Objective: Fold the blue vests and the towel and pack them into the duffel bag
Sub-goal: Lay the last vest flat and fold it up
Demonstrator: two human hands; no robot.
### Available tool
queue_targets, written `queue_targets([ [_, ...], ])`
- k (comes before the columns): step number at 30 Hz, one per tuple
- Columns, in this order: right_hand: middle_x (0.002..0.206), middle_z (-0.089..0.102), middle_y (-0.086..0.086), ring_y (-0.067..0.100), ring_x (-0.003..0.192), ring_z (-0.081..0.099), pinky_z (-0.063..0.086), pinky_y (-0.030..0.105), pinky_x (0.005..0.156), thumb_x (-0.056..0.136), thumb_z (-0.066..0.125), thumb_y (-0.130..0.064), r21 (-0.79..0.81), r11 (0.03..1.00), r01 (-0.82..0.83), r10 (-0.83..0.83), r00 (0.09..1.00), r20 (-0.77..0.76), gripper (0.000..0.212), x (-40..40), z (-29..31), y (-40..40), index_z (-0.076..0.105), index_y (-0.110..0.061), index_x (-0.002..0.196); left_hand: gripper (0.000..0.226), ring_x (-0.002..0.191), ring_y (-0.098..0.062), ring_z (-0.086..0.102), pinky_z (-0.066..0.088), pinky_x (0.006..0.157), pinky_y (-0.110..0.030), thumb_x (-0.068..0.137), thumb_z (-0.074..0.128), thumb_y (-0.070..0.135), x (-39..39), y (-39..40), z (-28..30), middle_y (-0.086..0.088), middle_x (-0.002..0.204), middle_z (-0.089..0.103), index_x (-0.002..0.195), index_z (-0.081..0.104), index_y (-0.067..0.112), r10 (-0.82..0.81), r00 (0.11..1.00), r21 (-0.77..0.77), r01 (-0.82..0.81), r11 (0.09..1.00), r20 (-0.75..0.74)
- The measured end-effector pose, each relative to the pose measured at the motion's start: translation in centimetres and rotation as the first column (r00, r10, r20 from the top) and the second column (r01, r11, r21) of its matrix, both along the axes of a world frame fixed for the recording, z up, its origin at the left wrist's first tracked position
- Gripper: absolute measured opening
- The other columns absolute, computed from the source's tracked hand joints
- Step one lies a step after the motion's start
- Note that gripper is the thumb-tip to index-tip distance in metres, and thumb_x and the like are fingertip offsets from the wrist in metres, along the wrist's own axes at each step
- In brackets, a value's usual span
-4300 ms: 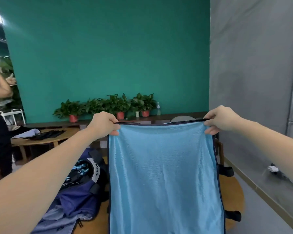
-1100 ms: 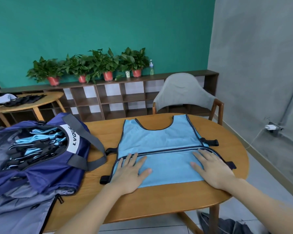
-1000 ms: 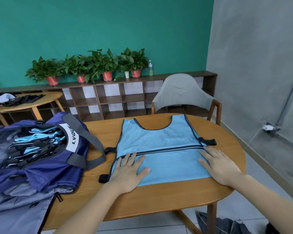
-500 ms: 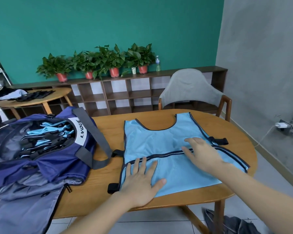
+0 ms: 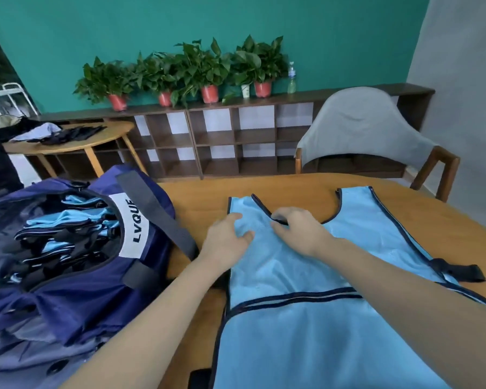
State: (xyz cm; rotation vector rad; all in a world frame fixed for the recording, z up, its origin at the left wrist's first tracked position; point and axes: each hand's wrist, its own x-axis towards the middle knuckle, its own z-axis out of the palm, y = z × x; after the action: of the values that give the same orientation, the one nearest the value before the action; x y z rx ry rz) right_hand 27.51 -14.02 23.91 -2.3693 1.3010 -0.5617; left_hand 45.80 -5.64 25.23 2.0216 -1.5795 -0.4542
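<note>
At ten o'clock on the vest (image 5: 306, 276), left hand (image 5: 225, 242) rests flat and loose while right hand (image 5: 298, 231) pinches the strap; tugging may undo the lower fold.

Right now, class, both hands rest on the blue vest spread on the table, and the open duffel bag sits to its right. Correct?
Not quite. In the head view the duffel bag sits left of the blue vest, not right. Both the left hand and right hand do rest on it.

Blue vest (image 5: 306, 318) smooth cloth (slightly sheeny), table (image 5: 292, 189) matt wood.
</note>
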Motion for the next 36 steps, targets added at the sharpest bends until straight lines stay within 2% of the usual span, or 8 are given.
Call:
queue_targets([
  [6,0.128,0.057,0.004,0.025,0.124,0.049,0.04,0.047,0.108,0.098,0.054,-0.039,0.049,0.999,0.009,-0.011,0.999,0.047,0.036,5.1,-1.3,-5.7,0.059,-0.029,0.132,0.034,0.112,-0.017,0.061,0.035,0.082,-0.01,0.097,0.062,0.02,3.3,-8.9,-1.3,-0.002,0.129,0.066,0.131,0.065,0.018,0.155,0.97,-0.058,-0.168,0.984,-0.19],
  [10,0.123,0.065,-0.004,0.022,0.121,0.055,0.04,0.045,0.108,0.095,0.06,-0.043,0.144,0.989,0.035,-0.052,0.993,0.11,0.032,7.6,-1.6,-8.8,0.066,-0.032,0.124,0.016,0.074,-0.004,0.06,0.04,0.056,-0.002,0.094,0.062,0.014,4.5,-12.4,-1.6,0.004,0.104,0.071,0.097,0.075,0.023,0.225,0.901,-0.035,-0.256,0.966,-0.371],
  [15,0.11,0.071,-0.004,0.011,0.1,0.063,0.048,0.025,0.092,0.095,0.067,-0.024,0.273,0.96,0.054,-0.167,0.897,0.41,0.025,7.9,-1.9,-10.7,0.072,-0.018,0.119,0.026,0.091,-0.009,0.065,0.046,0.069,-0.013,0.091,0.059,0.005,4.8,-13.8,-2.3,0.007,0.099,0.073,0.087,0.078,0.022,0.289,0.793,-0.091,-0.395,0.914,-0.537],
  [17,0.119,0.068,-0.001,0.013,0.106,0.061,0.046,0.023,0.095,0.096,0.065,-0.022,0.28,0.958,0.066,-0.177,0.903,0.391,0.031,7.4,-1.9,-10.9,0.067,-0.016,0.126,0.027,0.092,-0.01,0.064,0.046,0.068,-0.014,0.093,0.057,0.007,4.9,-13.7,-2.7,0.005,0.108,0.073,0.09,0.075,0.026,0.285,0.827,-0.132,-0.391,0.911,-0.485],
  [22,0.147,0.047,0.005,0.026,0.138,0.04,0.033,0.041,0.115,0.097,0.06,-0.033,0.169,0.983,0.069,-0.072,0.997,0.01,0.049,5.6,-1.5,-10.3,0.052,-0.02,0.143,0.036,0.126,-0.03,0.035,0.026,0.109,-0.041,0.104,0.042,0.035,4.7,-12.1,-3.7,-0.006,0.138,0.042,0.137,0.056,0.035,0.181,0.959,0.029,-0.191,0.981,0.218],
  [27,0.142,0.053,-0.004,0.018,0.136,0.043,0.036,0.041,0.115,0.1,0.056,-0.037,0.136,0.991,0.02,-0.027,0.998,0.048,0.042,0.4,-0.4,-6.3,0.053,-0.024,0.139,0.039,0.134,-0.029,0.032,0.024,0.11,-0.045,0.106,0.04,0.034,2.9,-8.4,-2.1,-0.005,0.154,0.034,0.144,0.05,0.029,0.086,0.975,-0.058,-0.076,0.995,0.203],
  [32,0.13,0.062,-0.008,0.009,0.121,0.054,0.041,0.027,0.107,0.1,0.058,-0.038,0.037,0.999,-0.036,0.035,0.999,0.015,0.036,-8.1,0.7,0.3,0.061,-0.021,0.131,0.033,0.115,-0.006,0.059,0.046,0.101,-0.026,0.098,0.065,0.03,-1.3,0.4,-1.3,0.005,0.125,0.066,0.13,0.065,0.025,-0.306,0.951,-0.139,0.31,0.941,0.048],
  [36,0.113,0.063,-0.02,-0.006,0.102,0.056,0.042,0.009,0.089,0.09,0.06,-0.059,0.047,0.999,-0.025,0.027,0.998,-0.048,0.043,-15.8,1.4,5.4,0.064,-0.029,0.12,0.043,0.108,0.009,0.055,0.038,0.092,-0.009,0.091,0.068,0.052,-3.0,6.8,-2.7,0.022,0.116,0.062,0.13,0.063,0.036,-0.433,0.898,-0.074,0.439,0.896,0.086],
])
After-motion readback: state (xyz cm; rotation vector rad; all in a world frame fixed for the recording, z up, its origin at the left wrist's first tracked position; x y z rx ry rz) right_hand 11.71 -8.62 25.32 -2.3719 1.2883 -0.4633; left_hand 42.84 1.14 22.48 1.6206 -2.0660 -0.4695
